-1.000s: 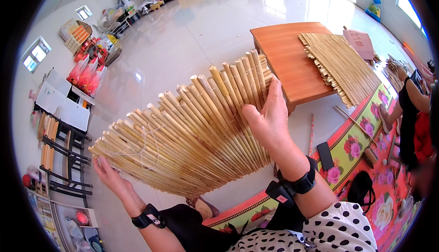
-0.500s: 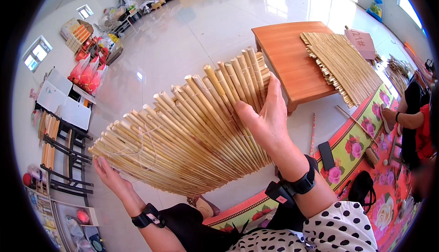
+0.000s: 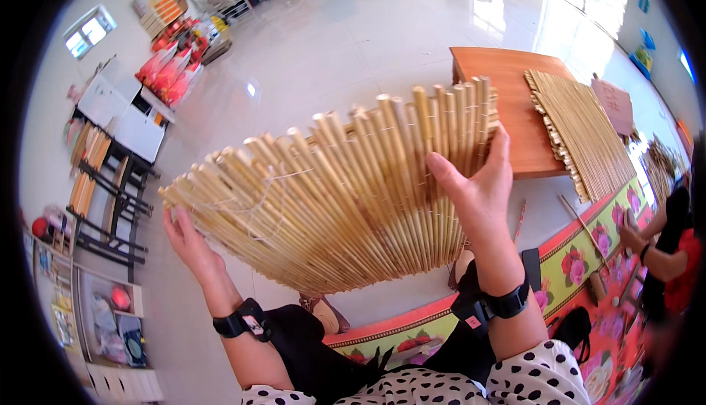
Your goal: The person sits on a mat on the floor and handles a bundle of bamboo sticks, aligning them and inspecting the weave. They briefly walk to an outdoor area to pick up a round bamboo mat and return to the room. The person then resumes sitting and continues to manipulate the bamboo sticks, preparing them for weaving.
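I hold up a panel of pale reed sticks (image 3: 346, 214) bound with thin cord, a loose loop of white string lying across its left part. My left hand (image 3: 191, 247) has its fingers around the panel's left end, partly hidden by it. My right hand (image 3: 482, 192) grips the right end, thumb over the front of the sticks and fingers at the side. Beyond it, a second reed mat (image 3: 581, 136) lies over the right part of a low wooden table (image 3: 507, 162).
Below right is a floral floor mat (image 3: 573, 258) with a stick, mallet and phone on it. A co-worker (image 3: 673, 258) sits at the right edge. Folded racks (image 3: 110, 206) and shelves (image 3: 99, 324) line the left side, with piled goods (image 3: 176, 52) behind.
The view has shifted, and the held panel with both my hands now appears farther right. The co-worker's hand has moved down toward the floral mat.
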